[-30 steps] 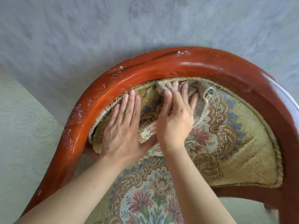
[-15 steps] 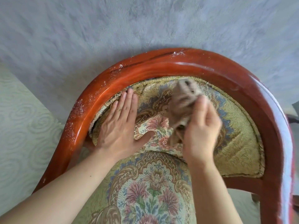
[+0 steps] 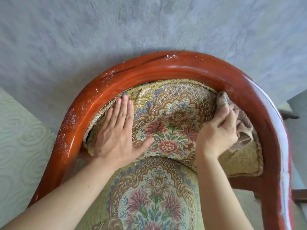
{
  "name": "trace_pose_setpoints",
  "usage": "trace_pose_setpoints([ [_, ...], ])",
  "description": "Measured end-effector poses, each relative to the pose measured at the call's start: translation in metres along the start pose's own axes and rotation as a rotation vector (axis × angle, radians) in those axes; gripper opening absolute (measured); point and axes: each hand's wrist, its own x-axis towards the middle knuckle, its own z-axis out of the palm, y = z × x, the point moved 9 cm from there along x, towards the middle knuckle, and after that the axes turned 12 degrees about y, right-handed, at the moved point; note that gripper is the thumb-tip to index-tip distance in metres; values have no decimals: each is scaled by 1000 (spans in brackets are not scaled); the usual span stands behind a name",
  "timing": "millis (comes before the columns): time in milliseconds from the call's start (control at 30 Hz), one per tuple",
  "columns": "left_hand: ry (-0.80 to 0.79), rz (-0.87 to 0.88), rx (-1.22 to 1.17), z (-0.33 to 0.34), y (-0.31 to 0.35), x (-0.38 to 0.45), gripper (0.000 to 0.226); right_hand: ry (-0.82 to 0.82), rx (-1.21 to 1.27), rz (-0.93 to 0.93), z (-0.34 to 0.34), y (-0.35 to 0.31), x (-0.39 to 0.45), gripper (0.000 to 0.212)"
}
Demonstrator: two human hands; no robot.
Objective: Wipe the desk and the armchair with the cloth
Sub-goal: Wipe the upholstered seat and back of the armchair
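Observation:
The armchair fills the view: a curved red-brown wooden frame around a floral tapestry back cushion and seat. White dust speckles the frame's left side and top. My left hand lies flat, fingers together, on the left part of the back cushion. My right hand grips a crumpled brownish cloth and presses it against the cushion's upper right edge, right under the wooden frame. Part of the cloth is hidden behind my fingers.
A grey textured wall stands right behind the chair. Pale green patterned flooring shows to the left. At the far right edge, dark furniture parts sit close beside the chair's frame.
My right hand has carried the cloth from the top middle of the back cushion across to its upper right edge. My left hand stays flat on the cushion's left side.

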Motion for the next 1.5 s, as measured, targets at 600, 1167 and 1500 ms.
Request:
trace_pose_setpoints([
  [600,-83,-31,-83,-3,1,-1,113,-315,99,-343,70,-70,-84,34],
  [1167,-176,-246,-89,-16,-22,-82,108,-843,309,-760,65,-88,-199,30],
  [1500,-132,-219,-172,-21,4,-66,95,-408,502,362,7,7,-69,38],
])
